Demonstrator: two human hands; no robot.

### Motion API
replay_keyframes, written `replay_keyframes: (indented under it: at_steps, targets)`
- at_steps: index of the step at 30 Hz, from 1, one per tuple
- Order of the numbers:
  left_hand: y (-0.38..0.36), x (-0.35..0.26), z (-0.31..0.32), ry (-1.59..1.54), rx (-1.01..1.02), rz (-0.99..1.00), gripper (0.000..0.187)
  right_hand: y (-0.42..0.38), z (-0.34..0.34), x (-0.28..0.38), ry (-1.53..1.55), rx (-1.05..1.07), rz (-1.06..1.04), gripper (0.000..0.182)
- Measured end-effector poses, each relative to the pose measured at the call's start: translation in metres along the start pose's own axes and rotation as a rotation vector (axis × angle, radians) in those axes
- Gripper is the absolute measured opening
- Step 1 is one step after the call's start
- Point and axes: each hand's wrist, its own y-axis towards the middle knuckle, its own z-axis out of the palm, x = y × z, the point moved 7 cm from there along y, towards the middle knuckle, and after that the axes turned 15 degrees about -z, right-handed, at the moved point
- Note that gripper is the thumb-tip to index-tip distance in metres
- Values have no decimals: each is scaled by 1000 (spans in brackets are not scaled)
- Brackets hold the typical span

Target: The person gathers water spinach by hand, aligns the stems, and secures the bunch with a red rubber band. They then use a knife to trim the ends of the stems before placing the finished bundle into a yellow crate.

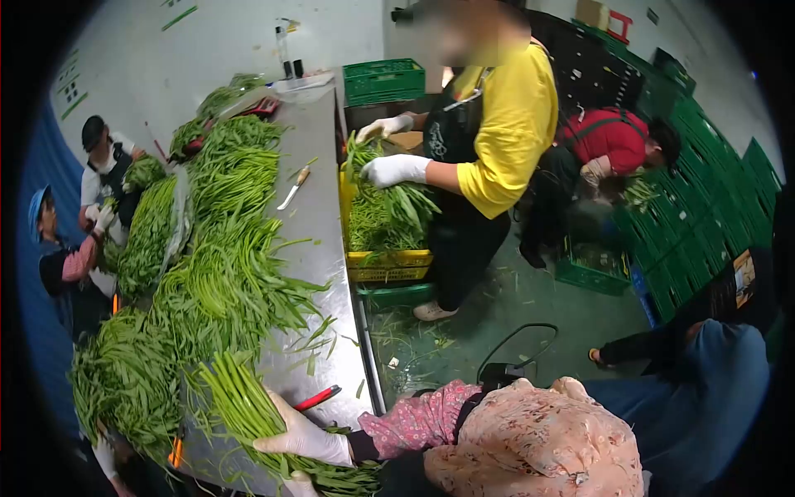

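A bundle of long-stemmed leafy greens, looking like water spinach point(236, 393), lies at the near end of the metal table point(310, 248). My right hand point(302, 435), in a white glove, reaches in from the right below a pink patterned sleeve, its fingers closed around the stems. At the bottom edge, only a bit of my gloved left hand point(300, 484) shows beside the leaves, most of it cut off. A slim red tool point(317, 398) with a black end rests on the metal just above my right hand.
Heaps of greens point(219, 265) run along the table, with a light-handled knife point(296, 187) beside them. Across from it, a person in yellow point(513, 124) holds greens over a yellow crate point(389, 265). Green crates point(687, 224) are stacked right; other people work left and behind.
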Motion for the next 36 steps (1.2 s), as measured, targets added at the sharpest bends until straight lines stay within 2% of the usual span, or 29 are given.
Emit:
replay_keyframes:
  at_steps: [1, 2, 3, 5, 8, 11, 12, 13, 15, 16, 17, 18, 20, 21, 22, 23, 24, 26, 27, 28, 29, 30, 31, 33, 34, 35, 36]
  targets:
    - [-11, -21, 23, 21, -93, -119, 69, -9, 2, 7, -30, 8, -26, 102]
    - [-28, -65, 52, 328, -226, -78, 72, -11, -1, 4, -56, -3, -31, 108]
    - [-18, -49, 46, 243, -176, -70, 73, -9, -5, 7, -103, 29, -29, 110]
    - [-5, -29, 32, 399, -119, -5, 66, -14, 0, 22, -62, 42, -39, 111]
    - [-2, -4, 18, 493, 35, -187, 55, -22, 6, 27, -95, 61, -2, 114]
    - [-4, 10, 0, 692, 26, -47, 47, -30, 22, 29, -158, 121, 88, 122]
    - [-12, 4, -3, 357, -10, -15, 42, -31, 21, 6, -257, 209, 116, 126]
    - [-11, 13, -8, 166, -11, -85, 41, -37, 42, 48, -178, 252, 362, 125]
    - [-12, 45, -30, -220, -29, -232, 39, -42, 56, 33, -69, 316, 299, 115]
    - [-12, 49, -38, -214, -47, -288, 41, -42, 71, 55, 21, 295, 354, 112]
    - [-16, 48, -45, -217, -80, -239, 41, -46, 71, 48, -78, 371, 460, 113]
    - [-27, 27, -38, -219, -117, -193, 41, -42, 78, 51, -44, 415, 470, 112]
    - [-56, -30, -8, -137, -259, -25, 39, -32, 79, -11, -234, 552, 147, 115]
    - [-43, -9, -30, -107, -236, -120, 39, -30, 81, -41, -336, 589, -18, 116]
    - [-38, -5, -35, -205, -244, -48, 48, -27, 80, -17, -358, 643, 105, 117]
    - [-35, -11, -41, -294, -271, 36, 60, -28, 75, -9, -373, 617, 140, 115]
    - [-39, -24, -44, -194, -289, 140, 48, -26, 61, -2, -445, 667, 409, 109]
    - [-40, -19, -70, 4, -302, 39, 42, -27, 32, -43, -198, 712, 414, 87]
    - [-40, -7, -84, -22, -291, 6, 43, -39, -21, -85, -339, 581, 537, 74]
    - [-41, 6, -95, -76, -270, -19, 44, -38, -51, -97, -624, 610, 454, 58]
    - [-46, 3, -96, -154, -253, -40, 37, -50, -77, -111, -464, 415, 558, 47]
    - [-47, 13, -114, -140, -260, -59, 37, -46, -77, -117, -341, 368, 523, 40]
    - [-44, 31, -120, -115, -252, -71, 37, -39, -59, -95, -492, 411, 569, 43]
    - [-55, 29, -122, -131, -255, -98, 40, -31, -21, -77, -364, 511, 464, 51]
    - [-60, 24, -120, -110, -268, -90, 40, -28, -1, -68, -413, 615, 360, 60]
    - [-60, 19, -116, -85, -269, -79, 41, -32, 17, -71, -348, 683, 369, 69]
    - [-61, 21, -113, -91, -246, -65, 43, -40, 27, -66, -456, 777, 431, 77]
